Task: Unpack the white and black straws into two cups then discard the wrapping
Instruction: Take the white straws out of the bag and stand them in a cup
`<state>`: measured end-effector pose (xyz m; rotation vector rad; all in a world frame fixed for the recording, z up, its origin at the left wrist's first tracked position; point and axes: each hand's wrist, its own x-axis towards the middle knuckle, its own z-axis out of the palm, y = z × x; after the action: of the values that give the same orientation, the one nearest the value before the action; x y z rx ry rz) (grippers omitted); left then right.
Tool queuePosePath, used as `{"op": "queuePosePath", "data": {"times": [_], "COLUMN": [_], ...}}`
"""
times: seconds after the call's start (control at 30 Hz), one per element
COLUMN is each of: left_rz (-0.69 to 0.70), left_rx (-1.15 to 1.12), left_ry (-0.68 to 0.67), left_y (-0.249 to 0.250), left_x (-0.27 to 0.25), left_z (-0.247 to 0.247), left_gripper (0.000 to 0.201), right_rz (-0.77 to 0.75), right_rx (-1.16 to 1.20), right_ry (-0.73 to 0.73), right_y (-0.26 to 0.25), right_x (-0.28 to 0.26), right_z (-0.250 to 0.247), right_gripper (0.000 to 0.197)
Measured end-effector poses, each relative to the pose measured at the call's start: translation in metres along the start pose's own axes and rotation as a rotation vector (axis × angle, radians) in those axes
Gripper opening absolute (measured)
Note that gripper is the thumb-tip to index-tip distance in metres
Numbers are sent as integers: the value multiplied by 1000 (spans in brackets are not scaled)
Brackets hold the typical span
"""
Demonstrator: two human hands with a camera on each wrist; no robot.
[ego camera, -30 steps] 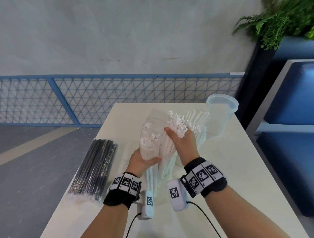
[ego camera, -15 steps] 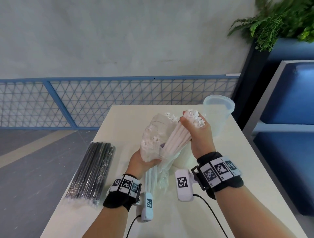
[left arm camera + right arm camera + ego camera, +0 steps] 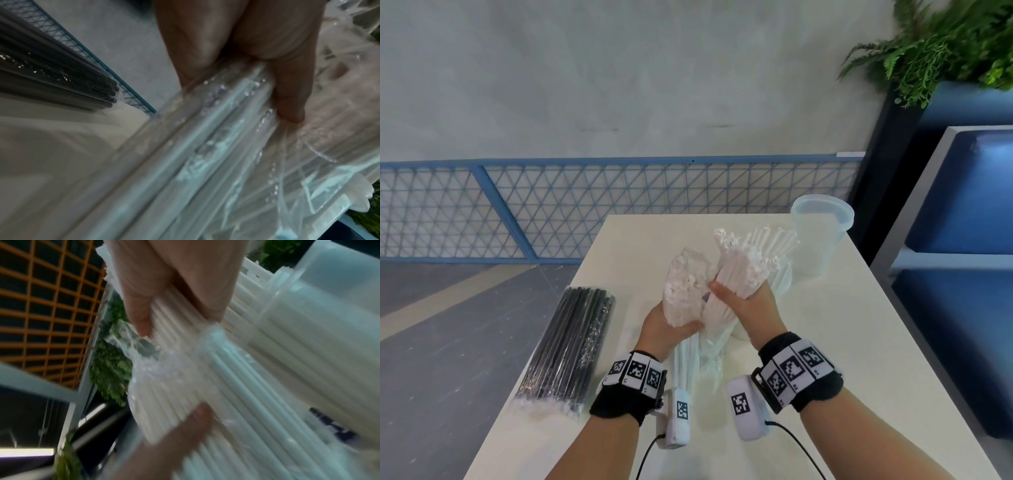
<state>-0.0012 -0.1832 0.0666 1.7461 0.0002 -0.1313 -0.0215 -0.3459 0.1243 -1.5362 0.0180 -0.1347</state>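
Your left hand point(image 3: 666, 327), nearest you, grips the wrap point(image 3: 685, 294) low down, fingers and thumb curled round the film and the white straws point(image 3: 739, 270) left inside it. That film looks thin and slick; it will likely crumple and slide, so hold it through the straws, not by a loose fold. Just beyond, your right hand point(image 3: 748, 303) is closed round a bunch of straws part-way along, thumb towards you, palm turned left, wrist raised over the table point(image 3: 859, 342). The straws seem light and stiff singly, but a bundle fans and slips: the tops already splay. I would squeeze the bunch at mid-length, where it stays together, and not crush it. Past your hands more white straws lean in a cup point(image 3: 308, 345) I can only make out from the right wrist. A second cup point(image 3: 822, 236) stands at the far right edge. The black straws point(image 3: 571, 346) lie wrapped to the left.
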Motion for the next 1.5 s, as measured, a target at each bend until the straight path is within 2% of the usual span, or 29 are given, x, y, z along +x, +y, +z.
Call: {"op": "queuePosePath", "data": {"times": [0.07,0.13,0.27,0.33,0.4,0.53,0.63,0.73,0.83,1.0,1.17,1.27,1.33,1.43,1.5], "left_rz": [1,7,-10,-8,3,-12,-45,-61,-56,-8,21,23,21,14,22], "left_rx": [-5,3,14,6,-10,-23,-70,-114,-123,-164,-96,-80,-81,-94,-97], "left_ry": [-16,-18,16,23,36,72,130,175,162,93,63,57,60,69,65], "left_y": [1,2,3,4,5,4,1,-3,-3,3,6,5,4,2,2], "left_x": [-1,-3,1,2,1,1,3,5,5,0,-1,-2,-2,-1,-2], "left_z": [-2,-2,-2,-3,-3,-3,-8,-14,-9,2,5,5,5,4,4], "left_gripper": [35,37,51,47,45,41,33,35,31,38,44,41,41,45,44], "right_rz": [1,-44,-77,-93,-123,-86,-169,-255,-267,-110,-418,-517,-542,-538,-552], "right_rx": [121,192,313,328,319,427,443,364,135,-234,-255,-525,-620,-688,-743], "right_ry": [91,174,323,383,412,485,515,562,606,541,394,319,269,192,208], "right_y": [-10,-23,-40,-47,-53,-63,-77,-86,-82,-62,-52,-40,-29,-31,-30], "right_x": [5,8,13,15,19,25,25,29,37,45,49,54,59,65,64], "right_z": [-3,-8,-21,-29,-37,-53,-67,-74,-71,-52,-45,-40,-42,-46,-47], "right_gripper": [33,22,15,7,7,5,9,6,42,52,56,27,17,19,21]}}
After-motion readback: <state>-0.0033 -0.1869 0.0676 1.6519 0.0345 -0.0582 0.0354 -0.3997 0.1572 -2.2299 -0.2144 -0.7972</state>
